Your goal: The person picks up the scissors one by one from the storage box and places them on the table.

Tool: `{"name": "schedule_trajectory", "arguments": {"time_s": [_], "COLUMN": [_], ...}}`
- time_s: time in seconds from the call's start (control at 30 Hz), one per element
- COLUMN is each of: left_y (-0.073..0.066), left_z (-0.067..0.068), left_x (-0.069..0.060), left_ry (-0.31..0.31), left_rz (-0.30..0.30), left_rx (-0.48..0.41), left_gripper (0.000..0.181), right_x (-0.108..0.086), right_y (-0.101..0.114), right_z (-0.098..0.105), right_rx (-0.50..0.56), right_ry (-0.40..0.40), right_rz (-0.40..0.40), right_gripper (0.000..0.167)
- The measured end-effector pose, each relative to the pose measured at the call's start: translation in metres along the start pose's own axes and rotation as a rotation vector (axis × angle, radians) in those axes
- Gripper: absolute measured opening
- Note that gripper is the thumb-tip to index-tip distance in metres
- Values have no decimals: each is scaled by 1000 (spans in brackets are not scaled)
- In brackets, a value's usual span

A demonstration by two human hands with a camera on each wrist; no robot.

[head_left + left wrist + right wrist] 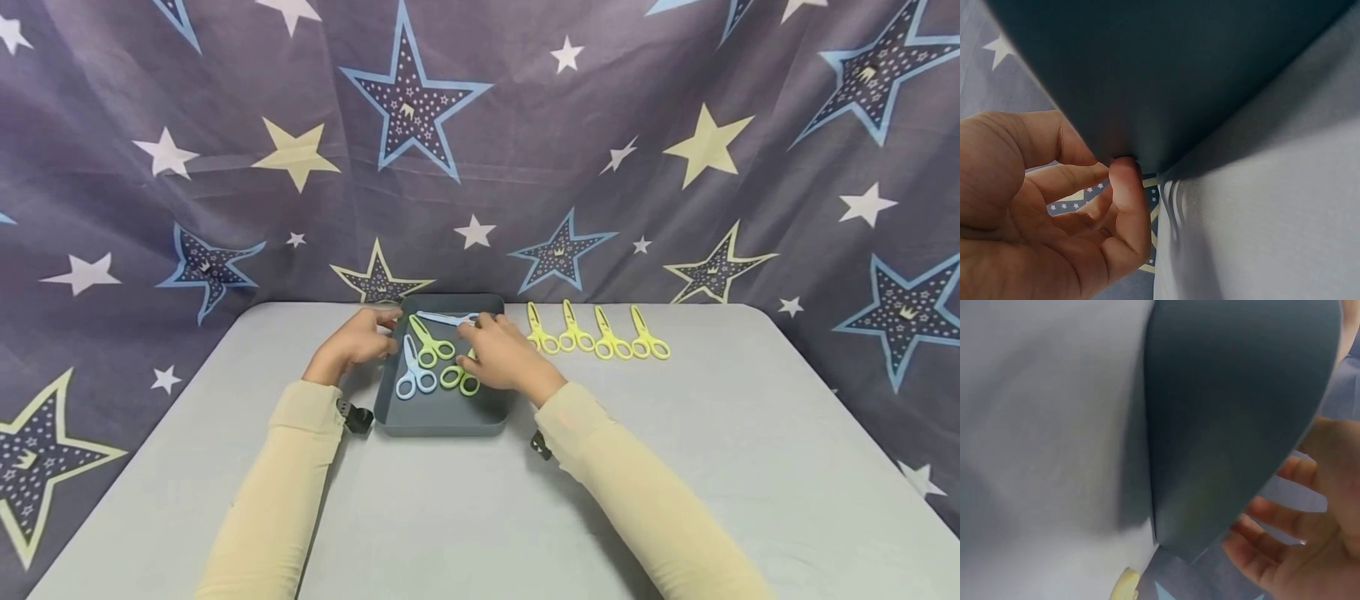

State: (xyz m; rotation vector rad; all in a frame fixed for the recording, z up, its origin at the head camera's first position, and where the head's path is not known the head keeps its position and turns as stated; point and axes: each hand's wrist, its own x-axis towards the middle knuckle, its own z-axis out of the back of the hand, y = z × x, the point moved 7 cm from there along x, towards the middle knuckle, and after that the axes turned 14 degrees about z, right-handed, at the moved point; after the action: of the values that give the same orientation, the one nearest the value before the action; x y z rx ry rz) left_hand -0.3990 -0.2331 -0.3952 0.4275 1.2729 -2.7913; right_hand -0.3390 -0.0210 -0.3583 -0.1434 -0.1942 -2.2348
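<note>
A dark grey tray (442, 429) stands on the table with several pairs of scissors in it. My left hand (358, 337) holds the tray's left rim, a fingertip against the outer wall in the left wrist view. My right hand (501, 352) reaches over the right rim into the tray, thumb and fingers apart. Close to its fingertips lie blue scissors (442, 317) at the back and green scissors (452, 377), partly covered by the hand. More green scissors (431, 343) and light blue scissors (411, 375) lie toward the left. In the right wrist view the tray wall hides the fingertips.
Several yellow scissors stand in a row right of the tray, among them yellow scissors (576, 329) and the rightmost yellow scissors (647, 337). A star-printed curtain (480, 150) hangs behind the pale table (450, 517).
</note>
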Motion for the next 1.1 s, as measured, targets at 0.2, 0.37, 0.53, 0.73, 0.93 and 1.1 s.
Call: {"name": "schedule_trajectory", "arguments": {"time_s": [0.2, 0.37, 0.53, 0.73, 0.93, 1.1], "left_y": [-1, -1, -1, -1, -1, 0], "left_z": [1, 1, 1, 1, 0, 0], "left_x": [0, 1, 2, 1, 1, 1], "left_ry": [-4, 0, 2, -6, -9, -5], "left_rz": [2, 15, 17, 16, 15, 10], "left_rx": [2, 8, 7, 12, 9, 5], "left_gripper": [81, 82, 82, 81, 81, 81], "right_x": [5, 9, 15, 16, 16, 16], "right_y": [5, 6, 7, 10, 10, 10], "right_z": [-9, -15, -23, -30, -32, -33], "right_rx": [26, 27, 2, -14, 8, 41], "right_ry": [56, 73, 109, 157, 172, 144], "right_rz": [43, 44, 40, 54, 32, 43], "right_gripper": [45, 42, 44, 43, 42, 35]}}
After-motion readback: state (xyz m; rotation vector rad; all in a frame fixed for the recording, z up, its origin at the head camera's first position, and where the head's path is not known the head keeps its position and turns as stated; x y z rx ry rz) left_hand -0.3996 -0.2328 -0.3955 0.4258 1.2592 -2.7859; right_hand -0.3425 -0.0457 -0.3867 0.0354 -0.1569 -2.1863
